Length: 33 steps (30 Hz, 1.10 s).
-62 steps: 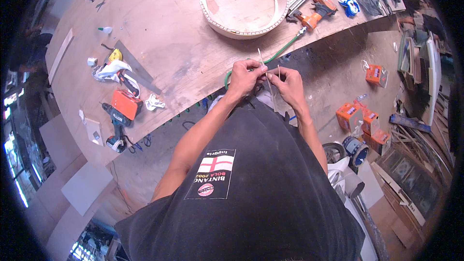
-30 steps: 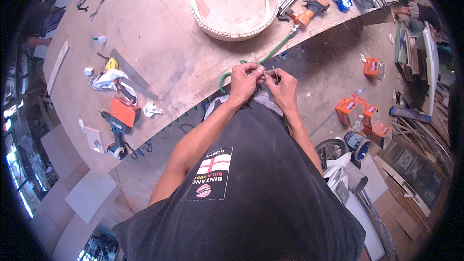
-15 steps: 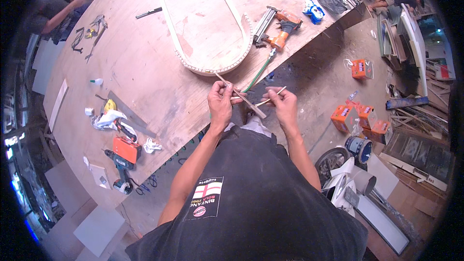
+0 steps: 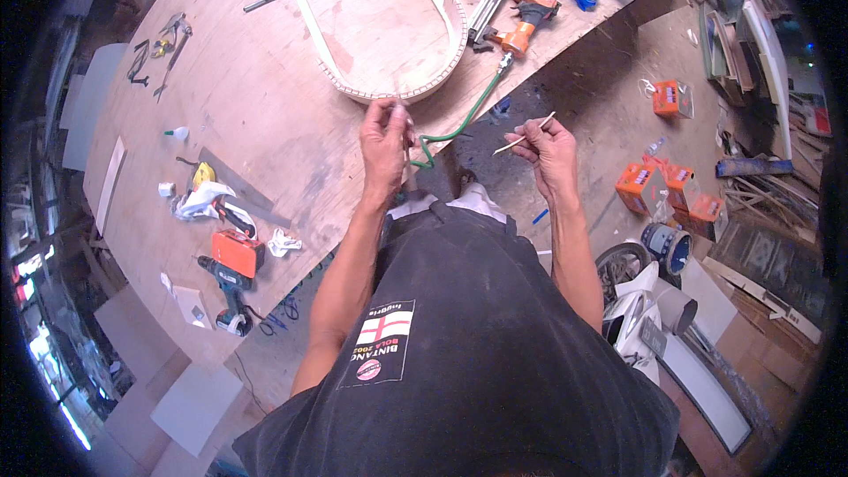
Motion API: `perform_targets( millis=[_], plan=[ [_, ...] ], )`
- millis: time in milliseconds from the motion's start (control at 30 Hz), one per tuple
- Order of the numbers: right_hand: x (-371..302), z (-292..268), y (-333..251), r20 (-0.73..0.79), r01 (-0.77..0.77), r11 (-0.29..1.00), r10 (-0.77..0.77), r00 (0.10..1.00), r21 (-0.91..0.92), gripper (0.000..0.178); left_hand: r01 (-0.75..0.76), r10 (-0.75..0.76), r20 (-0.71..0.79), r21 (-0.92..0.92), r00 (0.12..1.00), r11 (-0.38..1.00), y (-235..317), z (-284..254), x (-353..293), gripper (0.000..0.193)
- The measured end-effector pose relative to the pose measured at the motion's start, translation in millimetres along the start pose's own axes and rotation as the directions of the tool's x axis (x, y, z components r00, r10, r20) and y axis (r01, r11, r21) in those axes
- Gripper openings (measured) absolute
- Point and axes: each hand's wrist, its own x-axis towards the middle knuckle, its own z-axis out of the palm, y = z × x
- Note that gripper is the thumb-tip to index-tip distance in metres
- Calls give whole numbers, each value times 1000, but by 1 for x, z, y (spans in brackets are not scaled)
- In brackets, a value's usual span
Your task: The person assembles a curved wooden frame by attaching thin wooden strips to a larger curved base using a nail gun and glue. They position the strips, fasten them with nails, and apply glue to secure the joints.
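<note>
My left hand (image 4: 383, 143) is closed at the near edge of the workbench, just below the rounded end of a U-shaped wooden frame (image 4: 397, 95). Its fingers are wrapped round a narrow brown wooden strip, mostly hidden by the hand now. To the right, beyond the table edge, my right hand (image 4: 549, 152) pinches a thin pale wooden stick (image 4: 512, 145), held slanting over the floor. The frame lies on the table, its curved rim cut with many small notches. A green air hose (image 4: 473, 115) passes between my hands to an orange nail gun (image 4: 521, 28).
On the table (image 4: 212, 79) lie a cordless drill (image 4: 228, 287), an orange box (image 4: 238, 252), a yellow tape measure (image 4: 203, 175), clamps (image 4: 163, 49) and a black rod (image 4: 268, 0). Orange containers (image 4: 638, 185) and a white motorcycle (image 4: 636, 314) stand on the floor at right.
My hands have moved apart: the left up toward the frame's curved end, the right away to the right with the pale stick. The brown strip, plainly visible before, is now mostly hidden.
</note>
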Motion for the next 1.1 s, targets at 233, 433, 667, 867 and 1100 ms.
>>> perform_targets(
  millis=[233,433,667,867,1100],
  plan=[
    [1,23,8,117,-51,996,43,992,71,19,52,-193,291,430,937,901,6,24,-19,37],
    [-2,57,8,161,-34,999,32,987,12,21,76,-249,322,466,913,882,17,23,-27,23],
    [6,97,14,217,-31,980,75,973,-196,25,15,-125,216,450,968,893,35,-36,-25,16],
    [1,163,35,319,-18,960,111,941,-280,23,23,-92,138,440,986,898,42,-93,-27,17],
    [28,199,31,313,251,848,-107,944,-467,26,-67,247,-175,672,953,737,21,-165,-12,36]
  ],
)
